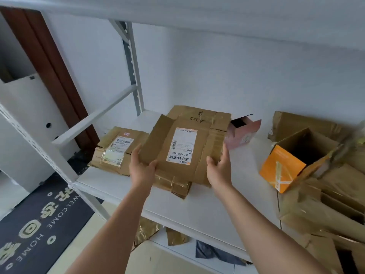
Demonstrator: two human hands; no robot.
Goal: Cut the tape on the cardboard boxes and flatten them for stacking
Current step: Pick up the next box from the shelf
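Gripping a flattened box [181, 143] by both near edges, left hand [141, 167] and right hand [219, 167] are lowering it onto the shelf [197, 210] stack; a loose flap [156, 127] is likely snagging, risking slippage.

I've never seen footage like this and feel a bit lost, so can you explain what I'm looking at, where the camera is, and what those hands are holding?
There is no machine here. A camera worn on a person's head looks forward and down at their two bare arms. The left hand and right hand grip the near corners of a flattened cardboard box with a shipping label, over a white shelf. It seems to sit on other flattened cardboard. Left of it lies another flattened box; to the right stand an open orange box and more brown cardboard. A doormat lies on the floor.
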